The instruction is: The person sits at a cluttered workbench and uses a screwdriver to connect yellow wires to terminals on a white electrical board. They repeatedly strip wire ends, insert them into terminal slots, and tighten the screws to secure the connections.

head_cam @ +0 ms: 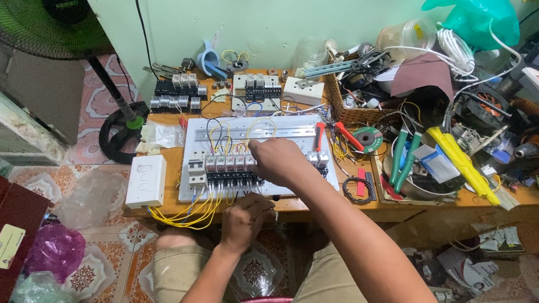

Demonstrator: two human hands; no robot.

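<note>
Cluttered wooden workbench (408, 206) against a pale green wall, patterned tile floor below, black fan far left. On the bench lies a white perforated wiring panel (297, 134) with metal rails, a row of grey-and-black circuit breakers (226, 167) clipped along its near-left part. Thin yellow wires (189, 216) loop out under the breakers and hang over the near edge; more black and yellow wires arch above the breakers.

Right hand (276, 160) rests curled on the panel just right of the breaker row, fingertips at the breaker tops; cannot tell if it pinches a wire. Left hand (245, 219) is closed in a loose fist at the panel's near edge, below the breakers, beside the yellow wires; what it grips is hidden.

Judged step: wiring or seating conductors at the breaker terminals, mid-job. Next move likely needs fine fingertip control in tight gaps, with thin bendy wire against hard plastic housings.

White plastic switch box (146, 181) left of panel. Green-handled pliers (404, 157) and a yellow tool (463, 165) lie right, well apart from both hands.
</note>
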